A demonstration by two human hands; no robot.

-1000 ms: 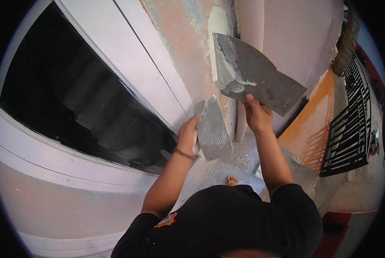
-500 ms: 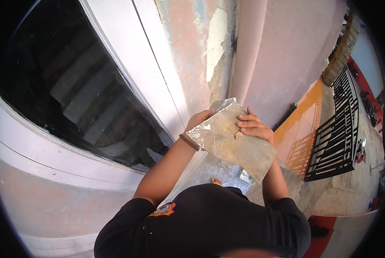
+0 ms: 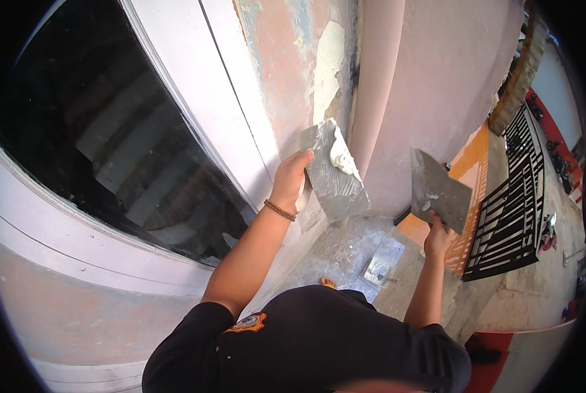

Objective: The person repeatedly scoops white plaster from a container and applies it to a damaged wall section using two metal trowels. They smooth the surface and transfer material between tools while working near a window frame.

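My left hand (image 3: 293, 173) grips a grey metal plate (image 3: 326, 190) with ridged smears and a thick blob of white paste (image 3: 343, 159) along its upper right part. The plate is beside the window's white frame, just below a white patch (image 3: 326, 65) on the mottled wall (image 3: 273, 52). Farther right, my right hand (image 3: 437, 231) holds a second broad grey metal scraper plate (image 3: 443, 190), lightly smeared, in front of the orange floor and black railing. The two plates are apart.
At the left is a dark glass window (image 3: 96, 144). A pink rounded column (image 3: 417, 85) rises ahead. Below lie a dusty tiled floor (image 3: 332, 249) with a pale tray (image 3: 378, 268) on it and my sandalled foot (image 3: 328, 283). A black railing (image 3: 502, 229) and orange tiles (image 3: 476, 157) are at the right.
Half a second ago the plates overlapped in front of me; now my right hand has swung rightward with its plate, and a white blob shows on the left plate. Earlier the right plate was up at the wall.
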